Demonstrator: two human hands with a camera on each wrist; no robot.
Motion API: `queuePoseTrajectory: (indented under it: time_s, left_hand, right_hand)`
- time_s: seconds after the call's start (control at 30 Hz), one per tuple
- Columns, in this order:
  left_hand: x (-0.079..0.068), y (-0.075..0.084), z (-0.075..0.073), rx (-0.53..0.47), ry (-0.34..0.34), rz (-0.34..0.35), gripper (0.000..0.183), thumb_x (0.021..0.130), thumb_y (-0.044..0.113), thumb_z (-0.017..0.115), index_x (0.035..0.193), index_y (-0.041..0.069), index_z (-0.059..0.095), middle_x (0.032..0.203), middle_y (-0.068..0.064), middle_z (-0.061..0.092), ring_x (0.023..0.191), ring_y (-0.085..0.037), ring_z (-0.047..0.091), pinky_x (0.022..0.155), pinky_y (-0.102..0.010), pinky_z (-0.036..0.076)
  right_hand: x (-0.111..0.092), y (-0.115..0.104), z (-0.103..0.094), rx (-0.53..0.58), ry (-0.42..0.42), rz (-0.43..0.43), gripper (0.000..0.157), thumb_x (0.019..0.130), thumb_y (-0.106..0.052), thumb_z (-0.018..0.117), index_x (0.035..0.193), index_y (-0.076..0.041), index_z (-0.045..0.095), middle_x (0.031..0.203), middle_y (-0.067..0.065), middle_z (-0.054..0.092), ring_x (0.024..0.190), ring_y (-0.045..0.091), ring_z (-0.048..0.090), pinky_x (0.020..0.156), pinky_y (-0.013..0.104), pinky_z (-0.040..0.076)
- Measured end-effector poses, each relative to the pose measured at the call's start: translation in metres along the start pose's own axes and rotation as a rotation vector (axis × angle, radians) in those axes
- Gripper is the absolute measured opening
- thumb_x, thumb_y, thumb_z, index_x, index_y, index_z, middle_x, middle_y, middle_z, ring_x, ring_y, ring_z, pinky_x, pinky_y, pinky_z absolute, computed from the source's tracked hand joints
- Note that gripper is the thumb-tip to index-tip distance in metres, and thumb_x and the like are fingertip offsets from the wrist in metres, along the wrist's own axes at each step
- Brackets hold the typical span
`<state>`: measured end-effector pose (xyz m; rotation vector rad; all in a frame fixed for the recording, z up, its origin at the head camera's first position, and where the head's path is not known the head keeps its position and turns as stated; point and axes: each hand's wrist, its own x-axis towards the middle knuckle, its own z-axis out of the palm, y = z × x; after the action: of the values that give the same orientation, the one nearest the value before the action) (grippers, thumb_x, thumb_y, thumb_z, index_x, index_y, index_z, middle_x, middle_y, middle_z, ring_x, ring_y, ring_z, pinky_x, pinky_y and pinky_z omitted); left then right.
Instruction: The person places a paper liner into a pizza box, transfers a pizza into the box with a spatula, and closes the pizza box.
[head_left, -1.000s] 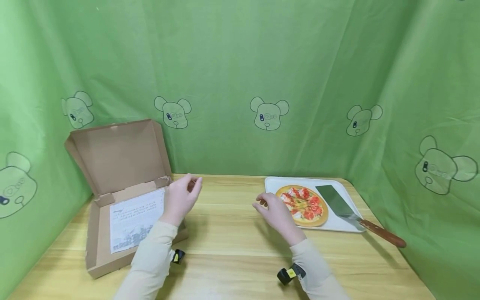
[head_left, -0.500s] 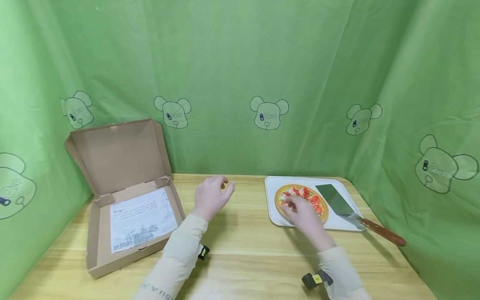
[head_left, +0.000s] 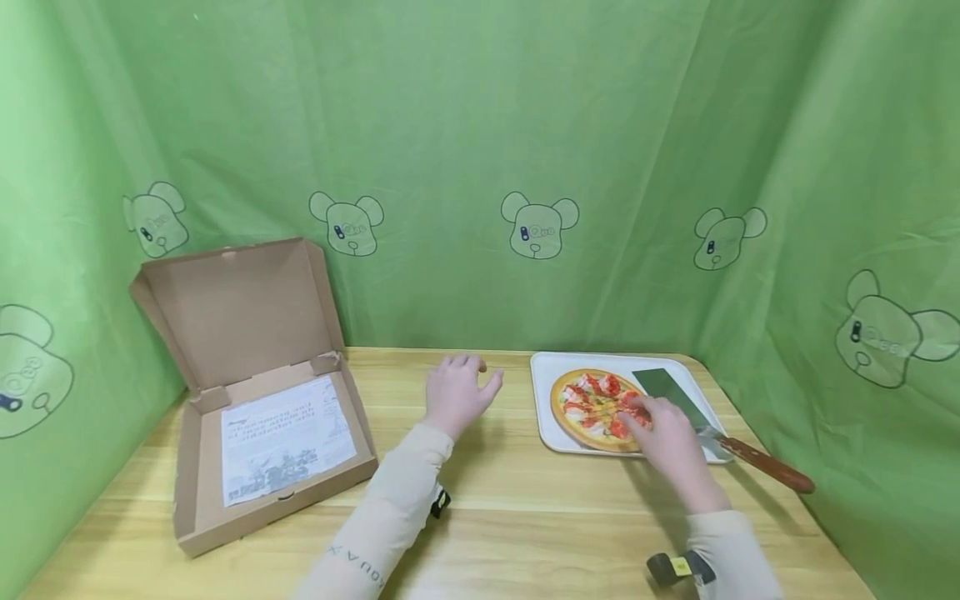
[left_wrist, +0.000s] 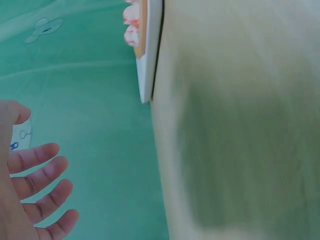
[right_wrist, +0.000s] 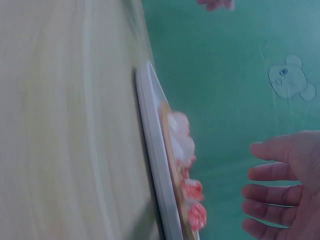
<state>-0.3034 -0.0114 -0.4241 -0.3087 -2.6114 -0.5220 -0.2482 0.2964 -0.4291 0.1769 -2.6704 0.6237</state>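
Your spread right hand point(head_left: 669, 440) hovers near the round, lumpy-topped pizza point(head_left: 592, 410) on the smooth white tray point(head_left: 545, 372). Your left hand point(head_left: 457, 396), loosely spread, hangs above the wood-grained table point(head_left: 510, 525).

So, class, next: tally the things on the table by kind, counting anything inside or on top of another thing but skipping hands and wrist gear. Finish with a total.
Holders: 2 (cardboard box, white tray)
Pizzas: 1 (pizza)
Tools: 1 (spatula)
Papers: 1 (printed sheet)
Total: 5
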Motion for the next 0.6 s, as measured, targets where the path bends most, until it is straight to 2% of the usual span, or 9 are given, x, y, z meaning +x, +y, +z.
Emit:
queuePoseTrajectory:
  time_s: [0.27, 0.43, 0.6]
  left_hand:
    - [0.003, 0.017, 0.022, 0.055, -0.088, -0.028, 0.046, 0.095, 0.057, 0.045, 0.103, 0.018, 0.069, 0.104, -0.002, 0.071, 0.096, -0.022, 0.06, 0.083, -0.041, 0.051]
    - [0.005, 0.026, 0.038, 0.091, -0.139, -0.036, 0.047, 0.094, 0.057, 0.045, 0.107, 0.018, 0.068, 0.108, -0.002, 0.069, 0.1, -0.023, 0.059, 0.085, -0.041, 0.05]
    - [0.008, 0.035, 0.057, 0.102, -0.191, -0.054, 0.05, 0.094, 0.058, 0.045, 0.113, 0.018, 0.068, 0.114, -0.003, 0.069, 0.103, -0.023, 0.058, 0.087, -0.042, 0.049]
  right_hand:
    - [-0.003, 0.017, -0.011, -0.022, 0.031, 0.046, 0.034, 0.092, -0.022, 0.064, 0.111, 0.006, 0.062, 0.104, 0.029, 0.064, 0.095, 0.045, 0.059, 0.083, 0.061, 0.046]
    - [-0.003, 0.023, -0.015, -0.021, 0.058, 0.042, 0.032, 0.091, -0.021, 0.066, 0.107, 0.007, 0.064, 0.102, 0.029, 0.064, 0.095, 0.045, 0.06, 0.083, 0.061, 0.047]
    - [-0.001, 0.028, -0.022, -0.03, 0.028, 0.078, 0.033, 0.092, -0.022, 0.064, 0.11, 0.007, 0.063, 0.105, 0.031, 0.063, 0.098, 0.046, 0.059, 0.084, 0.061, 0.047]
